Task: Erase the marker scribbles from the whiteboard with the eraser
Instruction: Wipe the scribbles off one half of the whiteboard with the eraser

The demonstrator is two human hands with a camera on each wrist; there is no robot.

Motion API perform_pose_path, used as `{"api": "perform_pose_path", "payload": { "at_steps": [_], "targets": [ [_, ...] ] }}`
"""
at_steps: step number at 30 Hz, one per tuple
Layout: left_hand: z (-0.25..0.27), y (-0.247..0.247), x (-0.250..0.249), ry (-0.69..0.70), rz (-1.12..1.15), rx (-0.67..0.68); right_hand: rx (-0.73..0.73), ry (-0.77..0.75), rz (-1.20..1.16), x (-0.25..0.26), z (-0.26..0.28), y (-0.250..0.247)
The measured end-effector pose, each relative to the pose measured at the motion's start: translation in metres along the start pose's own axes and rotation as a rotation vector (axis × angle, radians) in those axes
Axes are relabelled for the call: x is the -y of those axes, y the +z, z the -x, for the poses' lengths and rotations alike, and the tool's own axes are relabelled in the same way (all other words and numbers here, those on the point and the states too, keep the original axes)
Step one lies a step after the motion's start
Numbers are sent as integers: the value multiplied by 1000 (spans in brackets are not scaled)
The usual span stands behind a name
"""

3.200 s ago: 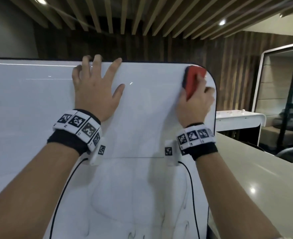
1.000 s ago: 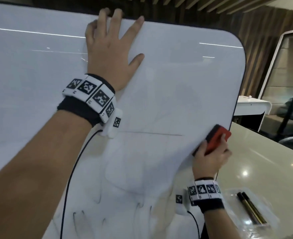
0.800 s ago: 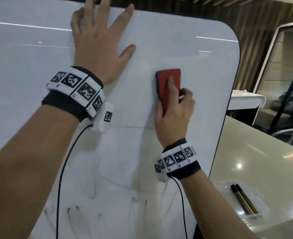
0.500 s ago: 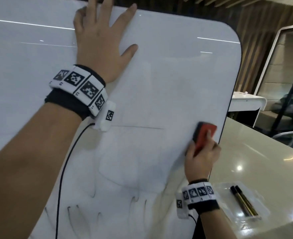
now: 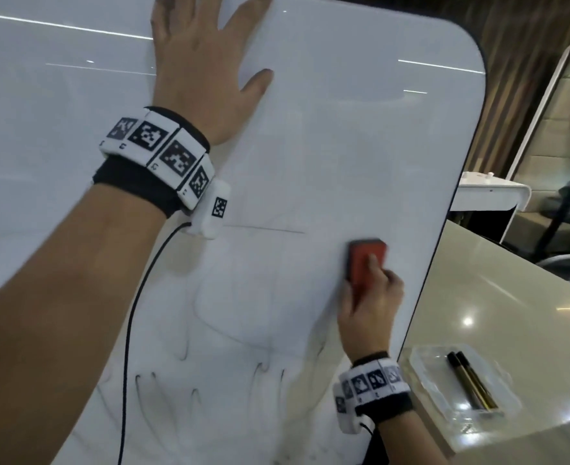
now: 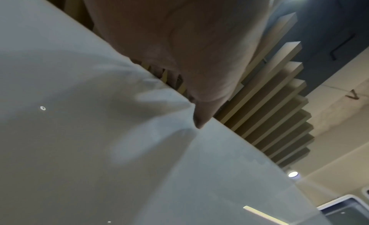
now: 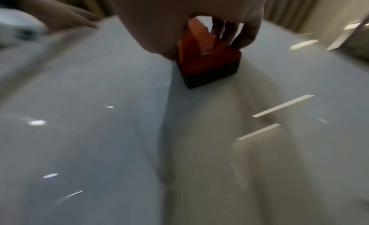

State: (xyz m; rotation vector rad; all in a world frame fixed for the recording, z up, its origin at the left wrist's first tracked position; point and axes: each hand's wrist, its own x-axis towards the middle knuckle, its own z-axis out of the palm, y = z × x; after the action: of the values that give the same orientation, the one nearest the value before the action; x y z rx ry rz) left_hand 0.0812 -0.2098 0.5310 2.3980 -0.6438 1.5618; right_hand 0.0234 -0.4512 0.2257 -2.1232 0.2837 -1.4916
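A large whiteboard (image 5: 344,129) with rounded corners stands in front of me. Faint grey marker scribbles (image 5: 209,370) remain across its lower half, and a thin line (image 5: 266,228) runs across its middle. My right hand (image 5: 370,307) grips a red eraser (image 5: 365,263) with a dark felt base and presses it flat on the board, right of centre. The right wrist view shows the eraser (image 7: 207,62) held from above on the board (image 7: 99,133). My left hand (image 5: 206,68) lies flat with spread fingers near the board's top; the left wrist view shows the hand (image 6: 189,54) on the board (image 6: 99,149).
A beige counter (image 5: 511,313) runs along the right of the board. On it lies a clear plastic tray (image 5: 427,364) holding two dark markers (image 5: 471,380). A white table (image 5: 491,193) stands behind, with a glass partition beyond it.
My right hand has swept the eraser back and forth over the right half of the board, and it now sits further left than half a second ago. My left hand has stayed in place.
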Motion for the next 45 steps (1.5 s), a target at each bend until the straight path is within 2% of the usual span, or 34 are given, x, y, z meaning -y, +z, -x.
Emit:
{"api": "perform_pose_path", "payload": {
  "at_steps": [2, 4, 5, 7, 11, 13, 14, 15, 16, 19, 20, 21, 22, 23, 24, 27, 28, 29, 30, 33, 36, 39, 41, 43, 45],
  "targets": [
    [20, -1, -4, -9, 32, -22, -52, 247, -47, -34, 11, -10],
    [50, 6, -12, -10, 60, -32, -137, 476, -106, -37, 6, -9],
    [64, 13, -15, -3, 63, -18, -177, 521, -125, -28, 0, -5],
    [85, 28, -16, 19, 22, 18, -205, 405, -128, 5, -13, 8],
    [93, 46, -9, 48, -59, 28, -20, -190, 1, 71, -17, 21],
    [93, 49, -6, 52, -55, 13, 30, -359, 84, 66, -21, 18],
    [94, 50, -5, 51, -51, 7, 23, -349, 103, 47, -21, 16],
    [95, 50, -4, 52, -52, -2, 2, -260, 89, 27, -21, 11],
    [96, 51, -4, 54, -55, -9, -40, -101, 39, 3, -18, 4],
    [96, 52, -8, 47, -61, -19, -220, 551, -140, -44, -9, -11],
    [96, 53, -10, 43, -60, -19, -238, 705, -152, -48, -9, -11],
    [96, 54, -11, 39, -57, -19, -244, 773, -155, -46, -11, -9],
    [95, 55, -12, 36, -53, -21, -250, 777, -154, -39, -14, -6],
    [95, 56, -13, 35, -49, -24, -253, 728, -166, -26, -16, -2],
    [95, 57, -13, 34, -47, -29, -236, 616, -176, -11, -16, 2],
    [97, 60, -12, 34, -44, -43, -6, 9, -114, 40, 5, 14],
    [96, 60, -11, 39, -44, -45, 83, -156, -55, 45, 15, 17],
    [97, 59, -10, 44, -46, -45, 143, -253, -8, 44, 25, 20],
    [97, 58, -9, 47, -46, -46, 166, -281, 11, 41, 32, 22],
    [96, 53, -12, 26, -30, -26, 145, -172, -48, 42, 38, 25],
    [92, 42, -18, 5, 17, 21, 48, -133, -108, 89, 7, 29],
    [85, 24, -7, 12, 62, -22, -60, -181, -132, 150, -54, 27],
    [82, 9, 8, -55, 102, -58, -89, -183, -116, 175, -83, 27],
    [82, -3, 27, -137, 91, -94, -74, -244, -59, 181, -78, 30],
    [91, -8, 49, -194, 58, -133, 4, -393, 24, 156, -35, 36]
  ]
}}
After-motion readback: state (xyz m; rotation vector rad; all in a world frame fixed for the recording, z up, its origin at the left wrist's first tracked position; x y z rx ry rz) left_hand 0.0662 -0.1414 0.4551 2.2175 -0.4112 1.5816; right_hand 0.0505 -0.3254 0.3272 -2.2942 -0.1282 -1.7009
